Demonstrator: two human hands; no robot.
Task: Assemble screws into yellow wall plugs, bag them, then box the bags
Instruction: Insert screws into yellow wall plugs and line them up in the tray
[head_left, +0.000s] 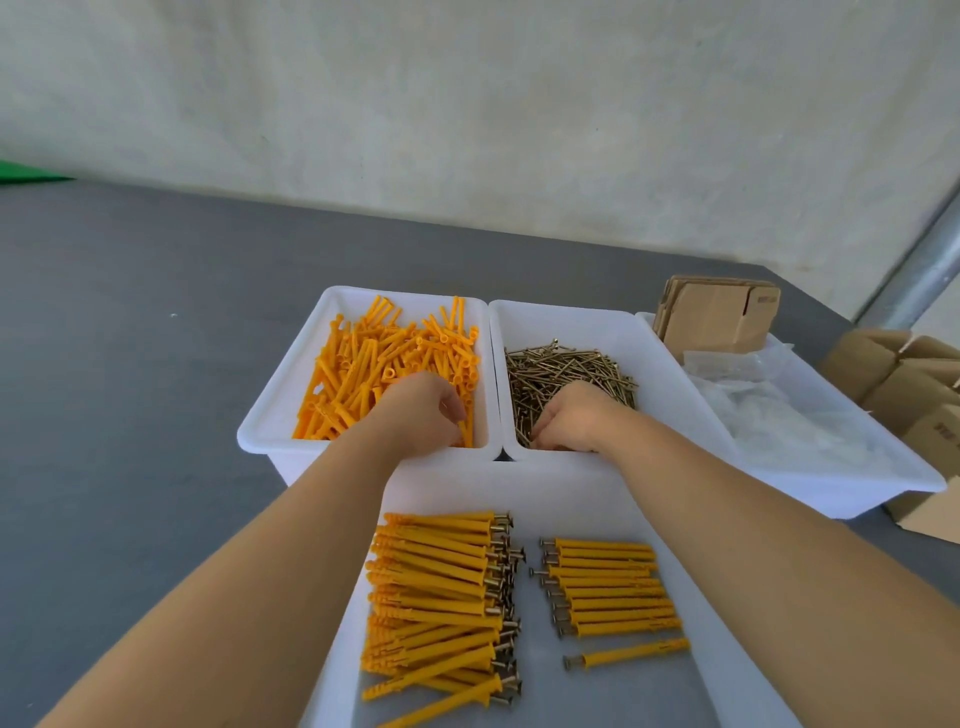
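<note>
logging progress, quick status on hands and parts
Left hand pinching a plug in the plug bin. Right hand curled into the screws, grasp hidden. Assembled plugs in near tray. Nothing blocking.

Plain pale wall (467, 104) behind a dark grey table (130, 364), metal pole (924, 260) leaning on the right, soft even light.

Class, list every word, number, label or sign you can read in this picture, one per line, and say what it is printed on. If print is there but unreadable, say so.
No text can be read.
Flat cardboard boxes standing in the right-hand tub: a small dark print near the top corner, too blurred to read.
Cardboard boxes at the right edge: dark marks on the side, too small and cut off to read.
</note>
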